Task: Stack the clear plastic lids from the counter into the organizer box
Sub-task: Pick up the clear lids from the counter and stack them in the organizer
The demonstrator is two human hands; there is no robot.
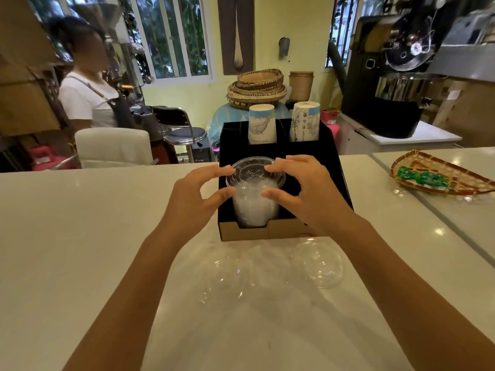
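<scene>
— Why are both your hands on it?

— Your left hand (203,194) and right hand (300,188) pinch the top lid (254,171) from either side, half-curled, squaring it on the lid stack (253,207) in the organizer box (329,153)'s near-left compartment.

— What's left?

— Loose lids (318,263) on the counter (80,223), near its front edge.

One black box (332,156), two paper cup stacks (262,124), one lid stack (254,202), two loose lids (318,263), one flat basket (439,174).
</scene>
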